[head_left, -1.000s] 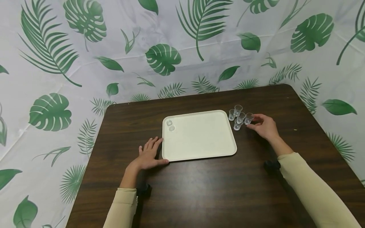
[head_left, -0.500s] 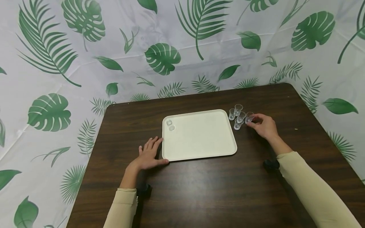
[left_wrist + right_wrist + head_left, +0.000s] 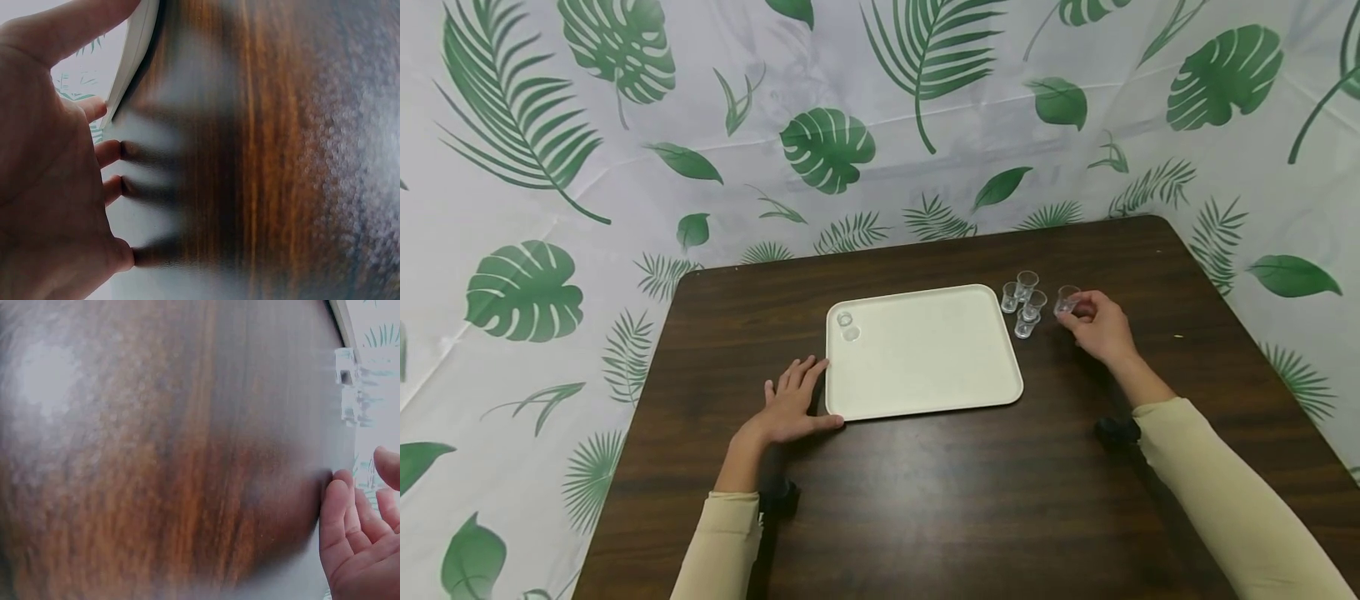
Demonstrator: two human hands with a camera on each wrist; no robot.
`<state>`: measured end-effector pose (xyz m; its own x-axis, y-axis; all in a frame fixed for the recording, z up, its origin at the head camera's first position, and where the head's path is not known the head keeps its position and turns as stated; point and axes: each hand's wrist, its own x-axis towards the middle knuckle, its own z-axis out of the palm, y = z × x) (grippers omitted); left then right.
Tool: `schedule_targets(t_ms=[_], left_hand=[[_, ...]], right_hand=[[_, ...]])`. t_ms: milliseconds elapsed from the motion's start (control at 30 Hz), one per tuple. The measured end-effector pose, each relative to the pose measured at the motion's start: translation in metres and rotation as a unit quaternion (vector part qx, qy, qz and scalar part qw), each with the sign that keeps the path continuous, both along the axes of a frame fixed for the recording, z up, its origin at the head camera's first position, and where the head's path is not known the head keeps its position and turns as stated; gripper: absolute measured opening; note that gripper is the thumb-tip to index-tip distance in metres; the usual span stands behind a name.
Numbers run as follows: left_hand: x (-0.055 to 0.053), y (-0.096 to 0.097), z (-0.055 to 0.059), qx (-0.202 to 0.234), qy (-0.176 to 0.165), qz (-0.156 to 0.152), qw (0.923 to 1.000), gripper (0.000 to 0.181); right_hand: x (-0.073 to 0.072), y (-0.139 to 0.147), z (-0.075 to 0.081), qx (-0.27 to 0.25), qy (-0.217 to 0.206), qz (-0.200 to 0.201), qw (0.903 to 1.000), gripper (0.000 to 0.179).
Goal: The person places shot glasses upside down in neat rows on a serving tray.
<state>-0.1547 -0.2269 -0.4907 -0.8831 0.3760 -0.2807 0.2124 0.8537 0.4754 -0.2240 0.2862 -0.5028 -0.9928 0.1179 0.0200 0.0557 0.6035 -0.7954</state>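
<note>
A small clear shot glass (image 3: 1066, 300) is pinched between the thumb and fingers of my right hand (image 3: 1101, 327), just right of a cluster of similar shot glasses (image 3: 1027, 302). My left hand (image 3: 788, 408) lies spread at the near left corner of a cream tray (image 3: 925, 354), its thumb and fingertips at the rim. In the left wrist view the fingertips (image 3: 111, 187) rest on the table beside the tray edge. One clear shot glass (image 3: 845, 320) stands in the tray's far left corner. The right wrist view shows the curled fingers (image 3: 337, 506) low over the table.
The dark wood-grain table (image 3: 917, 508) reaches back to a white cloth backdrop (image 3: 722, 100) printed with green leaves. A tiny pale speck (image 3: 1177, 336) lies on the table to the right of the right hand.
My right hand has drawn one shot glass away from the cluster, slightly right and back. The left hand and the tray hold their places.
</note>
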Motion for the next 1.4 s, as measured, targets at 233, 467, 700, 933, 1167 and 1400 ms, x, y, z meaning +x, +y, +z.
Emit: schedule_targets(t_ms=[233,467,700,933,1167,1400], left_hand=[[0.000,0.002,0.003,-0.001,-0.003,0.003,1.0000,0.104],[0.001,0.002,0.003,0.002,-0.002,0.002,1.0000,0.103],[0.001,0.002,0.003,0.004,0.002,0.000,1.0000,0.102],[0.002,0.002,0.003,0.004,0.003,0.000,1.0000,0.101],[0.002,0.002,0.002,0.002,0.001,0.003,1.0000,0.102],[0.002,0.001,0.002,0.005,0.001,0.000,1.0000,0.103]], right_hand=[[0.003,0.002,0.004,-0.039,0.020,-0.008,0.9990,0.040],[0.002,-0.001,0.013,-0.056,0.068,-0.031,0.9956,0.041],[-0.002,-0.012,0.026,-0.052,0.120,-0.048,0.9902,0.036],[-0.008,-0.039,0.045,-0.035,0.169,-0.030,0.9846,0.034],[-0.015,-0.073,0.063,-0.036,0.181,0.007,0.9829,0.032],[-0.019,-0.113,0.064,-0.010,0.134,0.084,0.9874,0.038]])
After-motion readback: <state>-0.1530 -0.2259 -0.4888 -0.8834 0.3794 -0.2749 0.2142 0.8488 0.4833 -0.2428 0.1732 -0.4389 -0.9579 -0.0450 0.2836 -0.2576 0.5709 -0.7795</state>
